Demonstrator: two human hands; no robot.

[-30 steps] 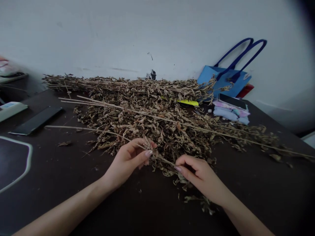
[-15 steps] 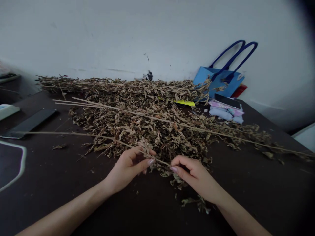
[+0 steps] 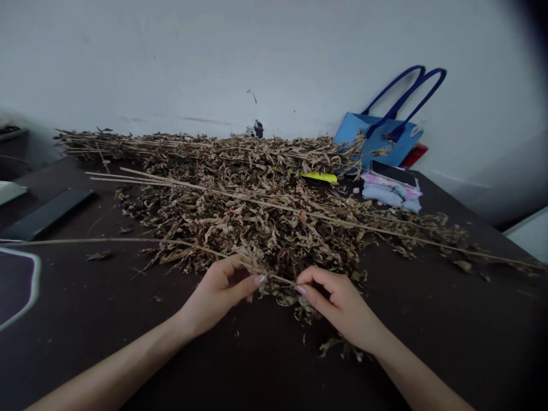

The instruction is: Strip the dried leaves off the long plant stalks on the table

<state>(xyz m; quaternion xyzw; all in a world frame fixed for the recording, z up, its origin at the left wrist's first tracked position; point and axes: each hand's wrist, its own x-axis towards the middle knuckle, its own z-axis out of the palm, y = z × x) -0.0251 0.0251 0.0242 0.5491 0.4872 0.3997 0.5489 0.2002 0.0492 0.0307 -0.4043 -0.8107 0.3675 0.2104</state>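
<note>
- Dried plant stem, long, thin and tan (image 3: 137,240), held above the front edge of the heap, toward the near side of the worktop, a dark brown table (image 3: 171,359).
- Long axis: from beyond the left of the view nearly parallel to the worktop's far edge, then slanting down toward the near edge as it passes rightward into the fingers.
- Left hand (image 3: 222,291): thumb and fingers closed about the stem, the thumb tip upon it; most of the visible length extends leftward from this grip.
- Right hand (image 3: 342,308): thumb and forefinger pinching the stem just beside the left hand, a short span bare between the two. Both hands touch it, so neither is nearer; any continuation beyond the right fingertips is hidden.
- Appearance of the stem: smooth, pale and leafless to the left; crumpled leaves gather at the left fingers, though their attachment cannot be told.
- Surroundings: a broad heap of curled, brown dried leaves (image 3: 248,222) directly beyond the hands; a bundle of leafy dry stems (image 3: 192,145) along the worktop's far edge; loose grey-green leaves (image 3: 338,345) below the right hand, toward the near edge.
</note>
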